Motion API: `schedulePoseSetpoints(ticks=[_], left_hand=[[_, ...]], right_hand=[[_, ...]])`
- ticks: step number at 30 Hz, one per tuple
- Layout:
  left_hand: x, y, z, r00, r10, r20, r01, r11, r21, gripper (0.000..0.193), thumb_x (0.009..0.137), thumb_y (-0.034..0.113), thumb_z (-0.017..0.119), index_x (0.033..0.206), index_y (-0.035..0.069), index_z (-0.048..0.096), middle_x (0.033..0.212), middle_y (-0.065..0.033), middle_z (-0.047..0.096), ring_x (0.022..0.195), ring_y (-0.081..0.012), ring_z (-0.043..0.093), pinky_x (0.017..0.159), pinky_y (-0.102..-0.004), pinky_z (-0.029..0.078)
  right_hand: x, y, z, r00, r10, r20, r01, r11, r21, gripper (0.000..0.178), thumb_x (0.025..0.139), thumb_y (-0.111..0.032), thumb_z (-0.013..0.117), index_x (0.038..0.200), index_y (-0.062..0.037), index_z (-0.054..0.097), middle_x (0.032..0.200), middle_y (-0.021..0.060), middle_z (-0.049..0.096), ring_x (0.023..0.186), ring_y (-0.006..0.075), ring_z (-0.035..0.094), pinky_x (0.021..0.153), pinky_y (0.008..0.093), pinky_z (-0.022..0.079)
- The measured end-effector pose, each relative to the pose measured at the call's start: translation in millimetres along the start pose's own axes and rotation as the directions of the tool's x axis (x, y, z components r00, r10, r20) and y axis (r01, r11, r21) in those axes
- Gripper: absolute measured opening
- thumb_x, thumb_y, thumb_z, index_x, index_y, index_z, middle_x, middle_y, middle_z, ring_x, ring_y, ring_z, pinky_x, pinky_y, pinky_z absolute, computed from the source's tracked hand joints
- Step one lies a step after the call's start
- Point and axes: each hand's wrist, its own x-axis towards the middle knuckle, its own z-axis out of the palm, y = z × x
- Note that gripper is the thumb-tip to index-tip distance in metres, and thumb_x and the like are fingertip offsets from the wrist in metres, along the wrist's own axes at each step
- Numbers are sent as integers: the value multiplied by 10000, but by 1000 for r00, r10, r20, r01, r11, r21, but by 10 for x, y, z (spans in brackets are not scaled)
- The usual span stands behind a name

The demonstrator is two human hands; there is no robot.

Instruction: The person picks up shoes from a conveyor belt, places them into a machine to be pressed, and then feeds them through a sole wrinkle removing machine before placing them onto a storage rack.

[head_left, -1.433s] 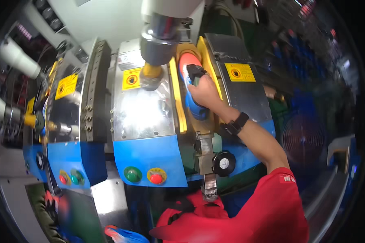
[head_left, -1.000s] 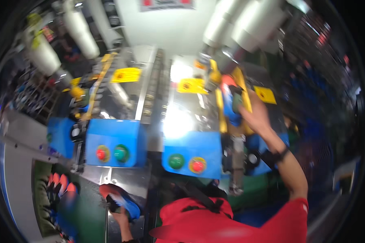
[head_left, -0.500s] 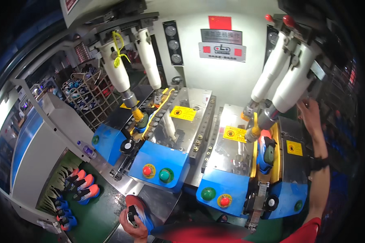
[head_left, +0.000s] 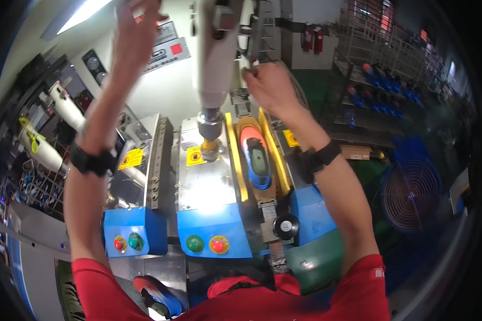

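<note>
My left hand (head_left: 133, 45) is raised at the upper left, smeared by motion and partly cut off by the top edge; its fingers do not show clearly. My right hand (head_left: 274, 90) is closed beside the thick white press arm (head_left: 214, 59), its fingertips at a pale metal part; whatever they grip is hidden. Below the hands, an orange and blue shoe (head_left: 256, 157) with a dark green opening lies between two yellow side pads (head_left: 275, 155) of the press. A second shoe (head_left: 158, 299), coral and blue, rests on the metal bench at lower left.
Blue panels carry a green button (head_left: 195, 244) and a red button (head_left: 218, 246). Another station's white arms (head_left: 43, 152) stand to the left. On the right are a round fan (head_left: 411, 195) and a dark rack (head_left: 369, 128) with several blue shoes.
My left hand has left the shoe on the bench and risen to the upper left. The view has turned right. My right hand stays by the press, and its shoe now shows fully.
</note>
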Motion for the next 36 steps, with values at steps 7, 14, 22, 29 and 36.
schedulePoseSetpoints(ticks=[7, 14, 22, 29, 36], left_hand=[[728, -66, 180, 964, -59, 258, -32, 941, 336, 460, 964, 374, 566, 1135, -52, 536, 893, -94, 666, 837, -193, 664, 758, -259, 492], [637, 54, 168, 959, -81, 271, -23, 932, 362, 455, 971, 380, 547, 1149, -39, 545, 939, -113, 657, 853, -208, 658, 785, -277, 491], [419, -315, 733, 922, -172, 345, 24, 919, 393, 453, 978, 387, 524, 1165, -24, 554, 992, -134, 648, 871, -225, 650, 815, -298, 489], [251, -349, 1040, 883, -217, 417, 19, 902, 431, 453, 984, 394, 505, 1180, -11, 563, 1039, -153, 639, 887, -240, 643, 841, -316, 488], [222, -83, 991, 883, -205, 423, -26, 877, 480, 455, 990, 400, 485, 1194, 2, 571, 1085, -171, 631, 903, -255, 637, 867, -334, 487]], right_hand=[[21, -8, 26, 995, 74, 73, -80, 993, 81, 341, 849, -261, 530, 723, 25, 667, 724, 261, 643, 768, 441, 645, 771, 487, 525], [-40, 132, -13, 992, 54, -112, -48, 997, 55, 417, 867, -278, 528, 638, 67, 582, 567, 248, 529, 586, 422, 574, 602, 465, 454], [-17, 58, -8, 998, 43, -38, -42, 999, 24, 324, 815, -257, 542, 703, 37, 620, 655, 233, 577, 644, 404, 574, 653, 457, 482], [-112, -317, -561, 957, 106, 269, -176, 951, 254, 394, 840, -199, 506, 611, 121, 523, 528, 282, 501, 530, 417, 587, 561, 460, 474], [-192, -222, -206, 998, -23, -52, 30, 990, 136, 380, 831, -216, 566, 606, 89, 550, 536, 284, 505, 517, 403, 593, 541, 438, 478]])
